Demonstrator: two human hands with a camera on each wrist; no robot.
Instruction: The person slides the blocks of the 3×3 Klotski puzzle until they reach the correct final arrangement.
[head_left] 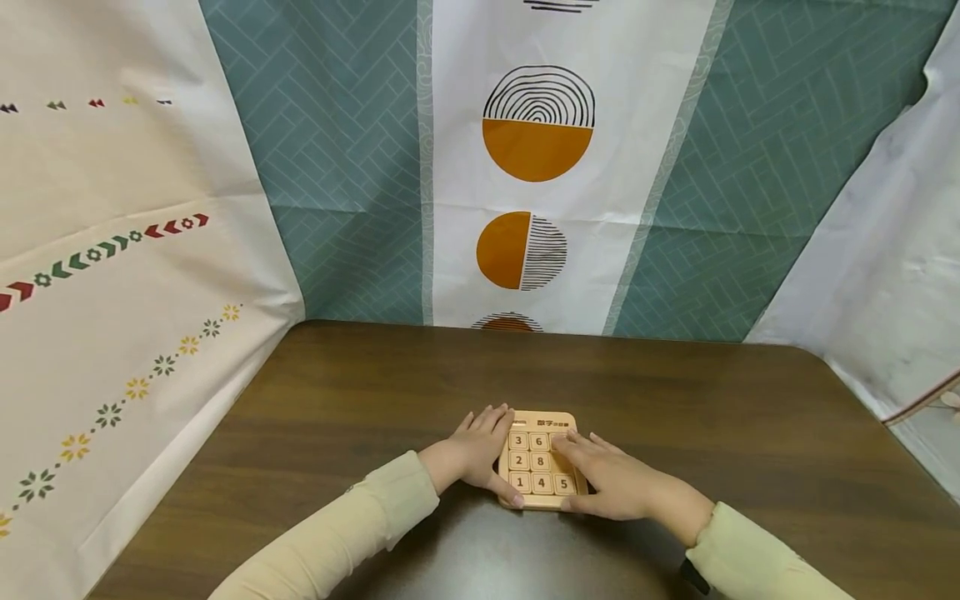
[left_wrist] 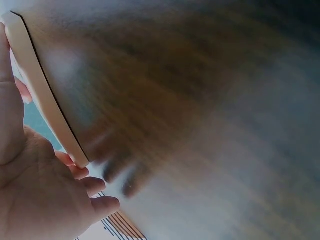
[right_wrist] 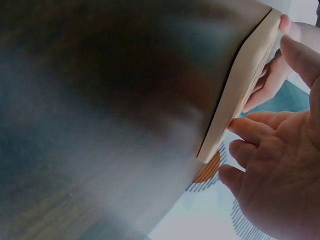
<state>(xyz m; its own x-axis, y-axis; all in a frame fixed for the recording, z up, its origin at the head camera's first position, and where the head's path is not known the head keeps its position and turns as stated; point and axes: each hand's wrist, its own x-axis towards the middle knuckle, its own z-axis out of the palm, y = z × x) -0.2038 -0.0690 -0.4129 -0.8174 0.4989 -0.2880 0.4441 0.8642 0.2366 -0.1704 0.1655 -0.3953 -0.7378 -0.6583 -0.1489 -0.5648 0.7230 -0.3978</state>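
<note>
A light wooden number slide puzzle (head_left: 540,471) lies flat on the dark table. Tiles 3, 6, 2, 8, 1, 4 and 5 show, while fingers cover its upper right part. My left hand (head_left: 474,454) holds the puzzle's left side, thumb at the near corner and fingers along the far left edge. In the left wrist view its fingertips meet the end of the wooden frame (left_wrist: 45,90). Over the right side reaches my right hand (head_left: 618,483), its index finger touching the upper right tile area and its thumb at the near right corner.
The brown wooden table (head_left: 360,383) extends around the puzzle on all sides. Behind it hangs a green and white patterned cloth (head_left: 345,167). A cream cloth (head_left: 150,275) borders the left side, and a white cloth (head_left: 877,275) the right.
</note>
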